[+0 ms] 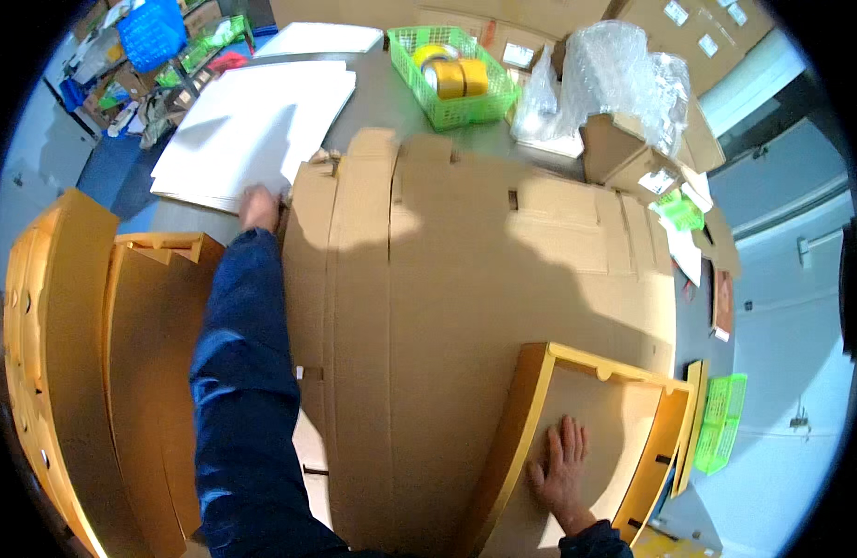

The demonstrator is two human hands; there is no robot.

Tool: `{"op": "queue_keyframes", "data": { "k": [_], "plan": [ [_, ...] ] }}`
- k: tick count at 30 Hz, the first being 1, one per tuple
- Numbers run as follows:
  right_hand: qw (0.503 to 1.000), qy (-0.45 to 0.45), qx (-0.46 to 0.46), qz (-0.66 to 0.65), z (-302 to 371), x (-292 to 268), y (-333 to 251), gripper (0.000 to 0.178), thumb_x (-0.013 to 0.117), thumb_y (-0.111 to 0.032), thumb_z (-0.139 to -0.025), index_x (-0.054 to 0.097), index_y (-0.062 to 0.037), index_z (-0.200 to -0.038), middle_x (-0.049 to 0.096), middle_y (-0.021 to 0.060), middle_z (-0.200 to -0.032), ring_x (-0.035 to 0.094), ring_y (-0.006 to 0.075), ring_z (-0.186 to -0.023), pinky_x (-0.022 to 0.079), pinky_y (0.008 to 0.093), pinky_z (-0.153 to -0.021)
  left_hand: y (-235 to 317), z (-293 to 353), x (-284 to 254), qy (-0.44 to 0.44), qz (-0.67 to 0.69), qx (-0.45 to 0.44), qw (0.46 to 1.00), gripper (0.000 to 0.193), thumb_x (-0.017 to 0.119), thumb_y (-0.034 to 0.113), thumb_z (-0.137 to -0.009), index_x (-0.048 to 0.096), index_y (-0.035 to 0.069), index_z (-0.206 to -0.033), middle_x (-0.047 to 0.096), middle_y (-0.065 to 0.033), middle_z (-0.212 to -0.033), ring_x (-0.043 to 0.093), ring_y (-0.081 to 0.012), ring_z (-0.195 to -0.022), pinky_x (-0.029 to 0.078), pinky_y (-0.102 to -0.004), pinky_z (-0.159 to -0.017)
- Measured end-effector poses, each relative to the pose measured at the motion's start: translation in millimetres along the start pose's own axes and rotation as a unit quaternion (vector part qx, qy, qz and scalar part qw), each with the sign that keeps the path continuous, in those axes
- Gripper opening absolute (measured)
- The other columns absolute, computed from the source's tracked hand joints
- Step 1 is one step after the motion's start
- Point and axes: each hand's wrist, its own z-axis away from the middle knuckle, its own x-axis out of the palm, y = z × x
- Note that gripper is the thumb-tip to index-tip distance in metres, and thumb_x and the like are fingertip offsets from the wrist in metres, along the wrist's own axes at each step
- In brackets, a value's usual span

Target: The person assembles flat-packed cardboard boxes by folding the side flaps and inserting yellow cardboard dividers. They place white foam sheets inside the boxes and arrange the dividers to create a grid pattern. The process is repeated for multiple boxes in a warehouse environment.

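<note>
A large flattened cardboard box with cut flaps and creases lies across the table before me. Stretched far forward, my left hand is at its left edge, beside a stack of white sheets; its fingers are mostly hidden, so their grip cannot be made out. My right hand rests with fingers extended on the inner base of a shallow yellow-brown box tray. That tray sits on the near right part of the cardboard, its raised rim around my hand.
Tall yellow-brown box trays stand at the left. At the back are a green basket with yellow tape rolls, and bubble wrap above an opened carton. Another green basket stands at the right.
</note>
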Motion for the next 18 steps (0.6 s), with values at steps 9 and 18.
{"op": "queue_keyframes", "data": {
  "k": [9,18],
  "plan": [
    [1.000,-0.002,0.007,-0.012,0.8,-6.4,-7.4,0.066,0.064,-0.028,-0.075,0.040,-0.0011,-0.131,0.028,0.0247,-0.143,0.024,0.0416,-0.134,0.014,0.0542,-0.111,-0.7,-3.7,-47.0,0.107,-0.173,0.117,0.972,0.014,0.045,0.005,-0.088,0.059,0.003,-0.089,0.063,-0.0196,-0.093,0.064,-0.0312,-0.088,0.053,-0.0394,-0.073],
    [0.999,0.037,-0.002,-0.018,6.6,-10.8,-12.1,0.055,0.056,-0.025,-0.084,0.041,0.0007,-0.130,0.031,0.0244,-0.142,0.025,0.0395,-0.134,0.016,0.0510,-0.112,89.4,94.9,-234.4,0.373,0.162,0.171,0.898,0.017,0.048,0.005,-0.086,0.052,0.000,-0.101,0.059,-0.0188,-0.093,0.059,-0.0379,-0.080,0.049,-0.0463,-0.070]
  ]
}}
